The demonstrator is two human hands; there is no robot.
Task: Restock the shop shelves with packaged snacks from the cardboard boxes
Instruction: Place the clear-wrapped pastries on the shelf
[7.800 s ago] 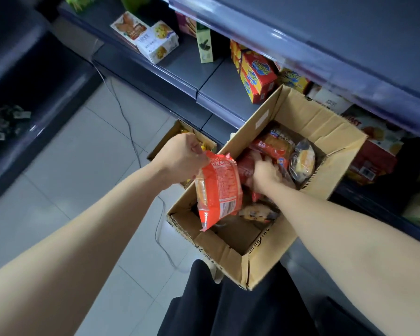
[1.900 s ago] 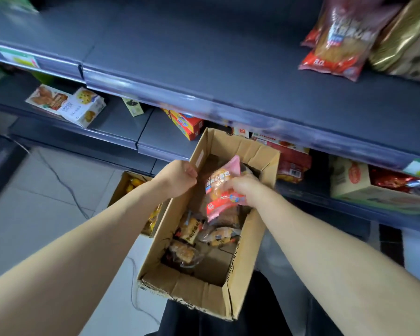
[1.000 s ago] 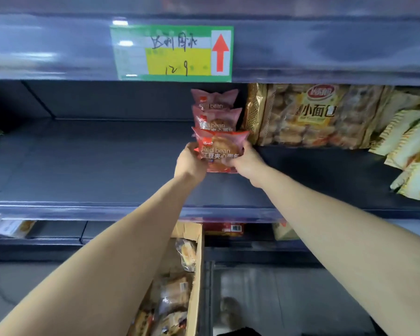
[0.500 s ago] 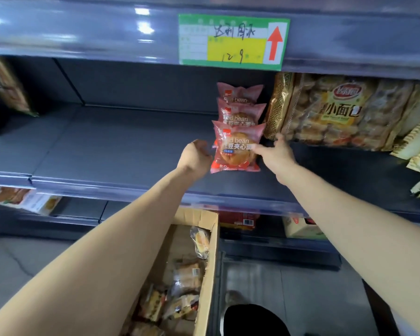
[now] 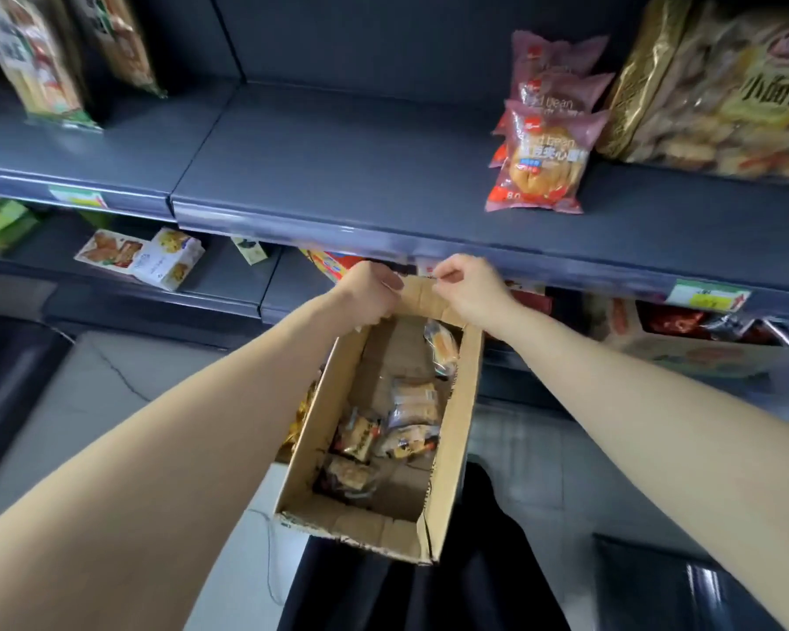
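Observation:
The open cardboard box [image 5: 454, 430] sits below me against the shelf front, with several wrapped snack packets [image 5: 411, 403] inside. My left hand [image 5: 369, 292] grips the box's far left corner. At the top edge of the far flap, my right hand [image 5: 471, 284] has its thumb and forefinger pinched together. Three red-bean bread packets [image 5: 543, 161] stand in a row on the dark shelf [image 5: 338, 166] above the box, free of both hands.
A big bag of small breads [image 5: 720, 93] stands right of the red-bean row, and tall packets [image 5: 33, 61] stand far left. The lower shelf holds snack cartons [image 5: 156, 257]. A second box [image 5: 299, 416] lies left of mine on the tiled floor.
Both hands have let go of the front red-bean packet and dropped from the shelf to the box's far edge. My view has tilted down towards the box.

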